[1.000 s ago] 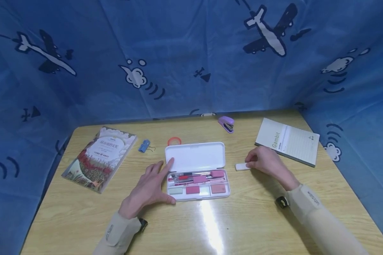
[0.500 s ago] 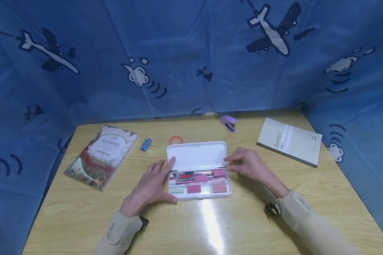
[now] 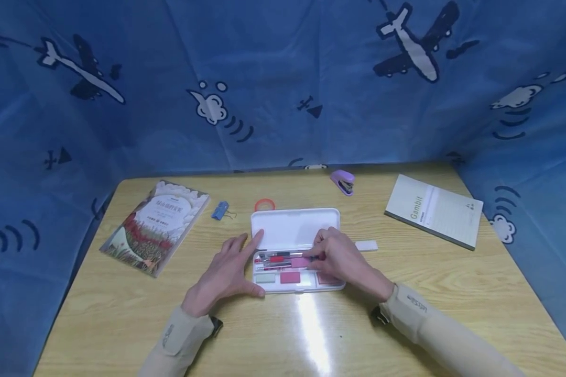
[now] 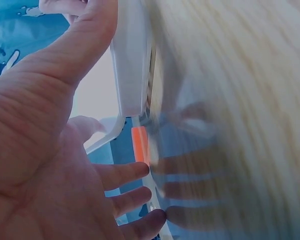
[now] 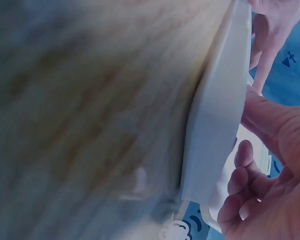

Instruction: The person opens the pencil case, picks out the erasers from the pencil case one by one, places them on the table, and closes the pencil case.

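Left hand (image 3: 224, 275) lies flat against the pencil case (image 3: 296, 230) edge; right hand (image 3: 340, 259) pinches a pen (image 3: 283, 255).

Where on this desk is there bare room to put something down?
The table is bare along its near edge and between the pencil case and notebook, save for a white eraser. It is crowded around the case, where both hands work.

Blue fabric backdrop (image 3: 283, 78) with airplane and cloud prints around a glossy light wooden table (image 3: 453, 293).
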`<action>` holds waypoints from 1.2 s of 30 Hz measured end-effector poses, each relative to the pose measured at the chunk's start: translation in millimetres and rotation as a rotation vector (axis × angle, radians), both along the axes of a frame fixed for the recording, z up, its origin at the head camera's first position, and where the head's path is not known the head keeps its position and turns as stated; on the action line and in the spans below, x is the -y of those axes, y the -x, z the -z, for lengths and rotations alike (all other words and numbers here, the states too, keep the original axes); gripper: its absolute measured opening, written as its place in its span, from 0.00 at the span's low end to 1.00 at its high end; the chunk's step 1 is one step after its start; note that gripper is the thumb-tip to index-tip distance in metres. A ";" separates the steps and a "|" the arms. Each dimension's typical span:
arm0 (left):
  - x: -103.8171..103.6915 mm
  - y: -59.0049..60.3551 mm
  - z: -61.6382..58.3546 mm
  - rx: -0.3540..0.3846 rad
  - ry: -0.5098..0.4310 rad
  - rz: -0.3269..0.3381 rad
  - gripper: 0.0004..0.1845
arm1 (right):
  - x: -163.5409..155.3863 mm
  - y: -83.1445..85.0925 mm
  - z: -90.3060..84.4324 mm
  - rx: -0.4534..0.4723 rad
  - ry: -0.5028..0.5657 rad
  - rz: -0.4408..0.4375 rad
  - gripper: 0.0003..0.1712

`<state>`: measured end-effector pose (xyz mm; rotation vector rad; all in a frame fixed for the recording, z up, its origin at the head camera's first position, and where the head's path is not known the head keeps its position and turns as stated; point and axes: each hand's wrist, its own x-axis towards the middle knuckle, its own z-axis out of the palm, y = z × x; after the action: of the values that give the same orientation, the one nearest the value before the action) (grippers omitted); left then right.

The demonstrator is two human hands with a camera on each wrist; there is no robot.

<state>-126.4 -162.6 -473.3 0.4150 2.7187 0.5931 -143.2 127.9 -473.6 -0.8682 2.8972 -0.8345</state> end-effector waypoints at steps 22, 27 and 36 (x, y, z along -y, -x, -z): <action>-0.7 0.8 1.6 0.010 -0.007 0.000 0.74 | 6.6 1.4 -4.3 -0.162 -0.211 -0.087 0.10; -1.0 0.9 2.0 0.012 0.002 0.000 0.74 | 7.2 1.7 -4.8 -0.132 -0.201 -0.071 0.08; -1.1 0.2 1.4 0.012 -0.003 -0.005 0.73 | 1.0 5.0 -13.9 -0.001 -0.077 -0.058 0.04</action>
<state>-126.6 -161.5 -474.7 0.4042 2.7084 0.5987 -148.2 126.9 -459.7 -0.9405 2.8681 -0.7131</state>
